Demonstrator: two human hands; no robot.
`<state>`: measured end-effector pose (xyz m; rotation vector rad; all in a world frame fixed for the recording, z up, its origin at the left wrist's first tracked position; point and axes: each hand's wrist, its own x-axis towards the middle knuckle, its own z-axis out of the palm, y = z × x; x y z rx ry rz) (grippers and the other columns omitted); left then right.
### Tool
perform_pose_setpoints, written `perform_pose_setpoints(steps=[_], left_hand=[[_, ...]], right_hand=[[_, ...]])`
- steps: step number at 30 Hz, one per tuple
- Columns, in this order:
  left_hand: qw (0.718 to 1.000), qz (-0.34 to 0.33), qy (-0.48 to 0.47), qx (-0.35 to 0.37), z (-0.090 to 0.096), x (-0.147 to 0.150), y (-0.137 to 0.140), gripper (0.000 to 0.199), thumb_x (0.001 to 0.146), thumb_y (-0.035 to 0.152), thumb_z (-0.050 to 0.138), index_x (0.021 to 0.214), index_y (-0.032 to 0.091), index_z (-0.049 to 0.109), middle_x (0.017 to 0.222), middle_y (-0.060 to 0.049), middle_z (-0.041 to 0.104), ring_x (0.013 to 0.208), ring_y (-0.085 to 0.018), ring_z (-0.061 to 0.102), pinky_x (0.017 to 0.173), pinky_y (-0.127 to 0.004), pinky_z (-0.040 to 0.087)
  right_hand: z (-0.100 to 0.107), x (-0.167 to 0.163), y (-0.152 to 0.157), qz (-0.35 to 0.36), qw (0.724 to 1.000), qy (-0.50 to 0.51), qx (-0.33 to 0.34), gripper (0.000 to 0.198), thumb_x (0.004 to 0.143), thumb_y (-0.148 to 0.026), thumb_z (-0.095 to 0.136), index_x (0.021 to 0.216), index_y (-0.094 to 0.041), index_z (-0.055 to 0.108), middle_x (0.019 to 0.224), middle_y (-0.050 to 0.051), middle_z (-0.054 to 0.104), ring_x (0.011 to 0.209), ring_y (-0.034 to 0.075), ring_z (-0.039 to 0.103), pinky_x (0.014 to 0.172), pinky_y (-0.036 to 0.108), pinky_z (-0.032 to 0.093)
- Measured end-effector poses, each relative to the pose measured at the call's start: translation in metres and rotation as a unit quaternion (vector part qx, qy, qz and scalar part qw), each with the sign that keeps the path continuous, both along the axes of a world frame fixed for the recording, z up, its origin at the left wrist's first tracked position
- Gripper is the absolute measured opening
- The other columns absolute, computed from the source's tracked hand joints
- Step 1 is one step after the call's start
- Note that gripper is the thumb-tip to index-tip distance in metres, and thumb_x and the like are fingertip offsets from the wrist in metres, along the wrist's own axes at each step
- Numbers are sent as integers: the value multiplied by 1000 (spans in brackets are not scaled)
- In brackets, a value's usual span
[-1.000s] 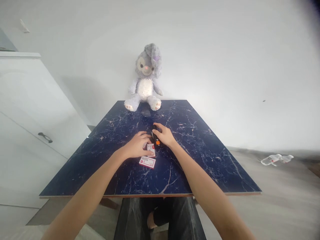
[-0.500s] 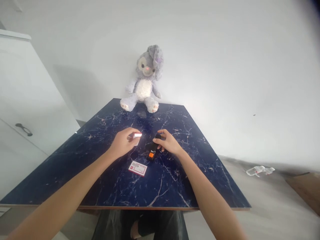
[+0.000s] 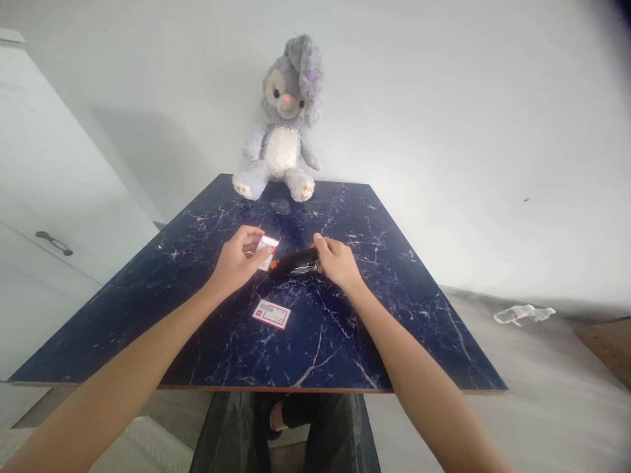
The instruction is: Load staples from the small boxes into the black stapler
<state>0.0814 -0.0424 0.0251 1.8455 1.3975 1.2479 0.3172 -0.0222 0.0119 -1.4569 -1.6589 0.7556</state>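
My left hand [image 3: 240, 258] is closed on a small white-and-red box [image 3: 266, 244], held upright between thumb and fingers. Gripped at its right end by my right hand [image 3: 338, 260] is a black stapler [image 3: 294, 261] with an orange patch at its left end. That orange end comes right up to the box in front of my left thumb; whether they touch I cannot tell. Silvery metal shows along the stapler's near side. Closer to me, a flat white card-like piece with a red border [image 3: 271, 315] lies on the table.
The dark blue marbled table [image 3: 207, 355] has its front edge at my lap. A grey plush rabbit [image 3: 283, 141] sits at the back against the wall. At left stands a white cabinet [image 3: 44, 164]; a clear plastic bottle [image 3: 522, 314] lies on the floor at right.
The stapler has turned from pointing toward me to lying crosswise, its orange end now at the box. The box has been tilted so its printed face shows. The view has shifted slightly.
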Motion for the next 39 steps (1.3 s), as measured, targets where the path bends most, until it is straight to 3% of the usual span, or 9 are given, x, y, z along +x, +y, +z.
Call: perform_pose_setpoints(steps=[4,8,10,13,16,19,25,34,39], left_hand=[[999,-52,0,0,-1,1,-2,44,81,45,72,116,22,61,106,-8,73,92,-25,72,77,-36,59],[993,-116,15,10,-2,8,-7,39,84,45,69,116,24,69,110,-8,73,98,-26,71,83,-36,58],[992,-125,13,11,-4,9,-7,39,85,45,67,118,24,70,112,-7,73,97,-25,70,81,-34,58],[996,-92,13,-4,-7,4,-2,41,89,46,61,122,23,69,105,-8,74,75,-19,70,61,-27,56],[999,-33,34,19,-10,-6,6,44,94,44,52,130,23,64,101,-7,72,57,-12,61,53,-25,51],[992,13,103,78,-12,-13,14,41,97,38,43,129,24,66,113,-8,66,71,-15,65,68,-29,54],[968,-15,227,102,-6,-13,14,35,92,41,54,115,24,72,127,-9,59,119,-28,58,102,-41,46],[956,-82,277,52,-1,-12,16,30,86,46,63,107,27,75,115,-6,65,104,-25,63,93,-37,49],[957,-82,279,23,1,-18,25,34,82,52,67,103,27,76,112,-5,66,98,-23,64,88,-35,49]], right_hand=[[18,-1,-17,-4,980,-29,198,29,95,-43,49,92,-20,67,88,4,72,77,18,65,73,30,50],[18,-16,-30,106,956,11,275,20,91,-32,55,102,-21,68,98,5,72,84,18,65,80,32,51],[15,-14,-26,87,954,25,287,19,90,-28,55,102,-22,69,98,5,72,88,19,65,86,34,51],[9,6,-8,22,972,59,227,24,86,-20,51,104,-20,66,96,5,72,87,19,65,83,34,51],[2,31,12,140,987,20,75,35,76,-19,61,111,-21,65,99,3,72,78,17,65,73,30,51],[-7,42,20,239,970,-40,-5,32,72,-24,68,105,-21,66,91,0,71,73,15,63,68,27,47],[-16,36,19,214,973,-90,5,19,75,-36,70,82,-20,63,74,-4,65,67,13,56,63,25,39],[-5,39,18,210,969,-129,1,24,72,-38,73,73,-19,57,72,-5,62,68,13,54,65,24,36],[2,45,18,222,964,-145,-13,20,71,-34,75,86,-22,67,85,-3,70,74,14,61,71,26,43]])
